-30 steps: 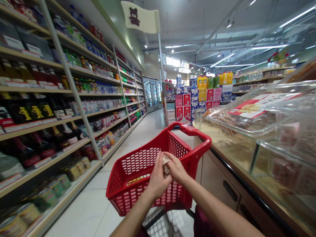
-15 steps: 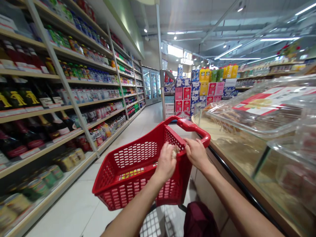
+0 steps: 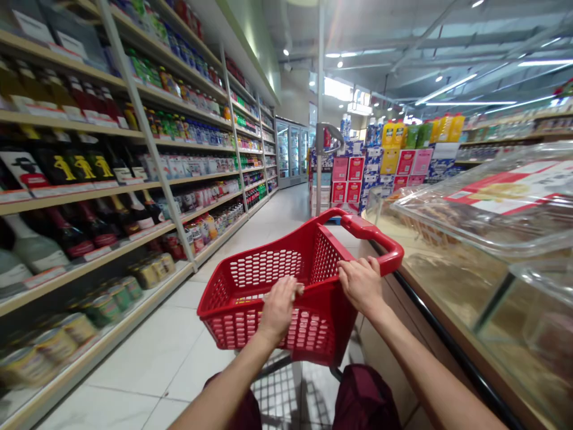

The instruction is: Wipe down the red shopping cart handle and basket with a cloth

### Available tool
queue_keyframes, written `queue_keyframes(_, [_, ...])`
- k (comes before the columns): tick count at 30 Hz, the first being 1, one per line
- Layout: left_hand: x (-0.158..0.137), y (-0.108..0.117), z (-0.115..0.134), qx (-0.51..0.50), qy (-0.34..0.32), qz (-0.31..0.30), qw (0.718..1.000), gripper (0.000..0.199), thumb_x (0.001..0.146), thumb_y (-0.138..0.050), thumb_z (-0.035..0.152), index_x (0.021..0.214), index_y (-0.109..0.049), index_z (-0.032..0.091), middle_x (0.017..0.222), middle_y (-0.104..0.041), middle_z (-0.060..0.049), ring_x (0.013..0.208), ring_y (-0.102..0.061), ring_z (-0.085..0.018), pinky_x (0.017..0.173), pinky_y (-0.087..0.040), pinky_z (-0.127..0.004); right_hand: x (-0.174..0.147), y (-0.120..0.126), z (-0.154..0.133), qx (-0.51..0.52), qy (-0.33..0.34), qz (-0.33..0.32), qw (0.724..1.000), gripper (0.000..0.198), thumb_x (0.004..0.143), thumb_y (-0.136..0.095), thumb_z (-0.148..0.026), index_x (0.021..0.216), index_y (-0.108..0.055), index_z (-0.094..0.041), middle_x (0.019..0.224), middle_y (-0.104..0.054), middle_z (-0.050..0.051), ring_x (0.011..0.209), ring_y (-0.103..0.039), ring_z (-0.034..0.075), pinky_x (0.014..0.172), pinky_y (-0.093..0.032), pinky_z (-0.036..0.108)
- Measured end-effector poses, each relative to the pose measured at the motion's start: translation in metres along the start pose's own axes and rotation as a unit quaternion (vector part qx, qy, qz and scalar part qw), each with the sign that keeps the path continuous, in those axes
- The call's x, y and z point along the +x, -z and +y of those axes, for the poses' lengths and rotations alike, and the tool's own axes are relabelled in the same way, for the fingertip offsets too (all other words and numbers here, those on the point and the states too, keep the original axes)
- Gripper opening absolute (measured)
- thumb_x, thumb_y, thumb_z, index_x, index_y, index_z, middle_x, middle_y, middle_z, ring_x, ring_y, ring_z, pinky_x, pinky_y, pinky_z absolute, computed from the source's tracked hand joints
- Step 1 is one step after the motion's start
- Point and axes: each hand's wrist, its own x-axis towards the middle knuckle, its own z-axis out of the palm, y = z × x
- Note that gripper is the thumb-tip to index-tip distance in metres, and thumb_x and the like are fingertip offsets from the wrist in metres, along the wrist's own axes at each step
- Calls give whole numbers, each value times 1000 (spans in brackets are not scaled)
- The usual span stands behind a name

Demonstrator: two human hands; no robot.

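A red plastic shopping cart [image 3: 326, 257] stands in front of me, turned sideways with its handle toward the right. My left hand [image 3: 278, 307] is closed over the near side rim of its basket. A small pale, crumpled-looking bit shows at those fingertips, too small to name. My right hand [image 3: 360, 283] wraps the near rim close to the curved handle [image 3: 378, 236]. Something yellow low in the basket shows partly past the rim and is mostly hidden.
Shelves [image 3: 179, 179] of bottles and cans line the left. A glass-edged counter [image 3: 430, 269] with clear food packages [image 3: 492, 197] runs close on the right. Stacked drink boxes [image 3: 353, 179] and a metal post [image 3: 319, 119] stand ahead; glass-door fridges [image 3: 290, 149] are farther back.
My left hand has slid left along the cart's rim, away from the handle. The right hand stays by the handle. The whole view has shifted, placing the cart farther right in it.
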Motion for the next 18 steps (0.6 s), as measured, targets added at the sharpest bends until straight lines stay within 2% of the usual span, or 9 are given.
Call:
queue_keyframes(2, [14,-12,25,-24,-42,-14,999,48,79,-27,8,124,-40,19,132,-40,-6,126,-27,-18,106,-24,-40,-1,0,-6,-1,25,-15,1000,28,85,-36,-29,90,-63,-23,81,-65,4,82,-49,20,92,-18,38])
queue_keyframes(4, [23,-17,35,-25,-48,-15,998,48,79,-27,8,125,-40,19,134,-38,-5,127,-24,-17,107,-22,-41,-1,0,-6,-3,49,-27,998,29,86,-35,-29,90,-63,-23,82,-64,4,83,-49,19,91,-18,37])
queue_keyframes(5, [22,-16,30,-21,-52,-21,998,48,80,-27,8,124,-40,19,135,-37,-5,128,-24,-17,107,-22,-41,-1,0,-6,-4,58,-32,998,29,86,-35,-29,91,-63,-22,83,-64,4,84,-49,19,91,-18,37])
queue_keyframes(7, [8,-6,1,-4,-51,-34,998,46,81,-26,11,124,-41,19,134,-38,-4,128,-23,-16,107,-22,-39,-1,0,-4,-6,63,-34,997,28,86,-35,-29,91,-62,-22,85,-64,4,85,-49,19,92,-18,37])
queue_keyframes(10, [-22,15,-49,43,59,7,997,44,82,-24,12,120,-45,20,130,-43,-5,125,-29,-17,106,-23,-40,-2,-1,-8,-10,48,-28,998,27,85,-37,-28,87,-63,-22,84,-64,4,85,-49,20,93,-16,38])
queue_keyframes(12, [-29,19,-57,57,98,44,993,43,82,-25,12,117,-48,19,126,-47,-7,122,-33,-18,105,-25,-40,-3,-3,-16,-14,41,-23,999,26,85,-38,-28,83,-63,-22,82,-63,4,85,-49,20,94,-14,40])
queue_keyframes(14, [-21,10,-42,42,58,63,995,40,81,-26,11,113,-50,17,120,-52,-8,119,-38,-17,104,-28,-39,-4,-5,-25,-17,46,-21,999,24,84,-40,-28,83,-63,-21,80,-63,4,84,-50,20,94,-14,41])
queue_keyframes(16, [-6,-5,-19,26,-24,77,996,41,79,-29,9,115,-49,16,122,-50,-9,120,-37,-18,103,-30,-41,-5,-7,-30,-15,58,-20,998,22,83,-42,-27,85,-63,-21,81,-64,3,84,-50,19,93,-16,40])
queue_keyframes(18, [3,-15,-13,30,-71,99,992,43,78,-31,6,119,-45,15,124,-48,-10,122,-34,-19,102,-32,-42,-5,-9,-30,-11,68,-19,997,20,83,-43,-26,88,-62,-22,83,-64,2,85,-51,19,93,-17,39])
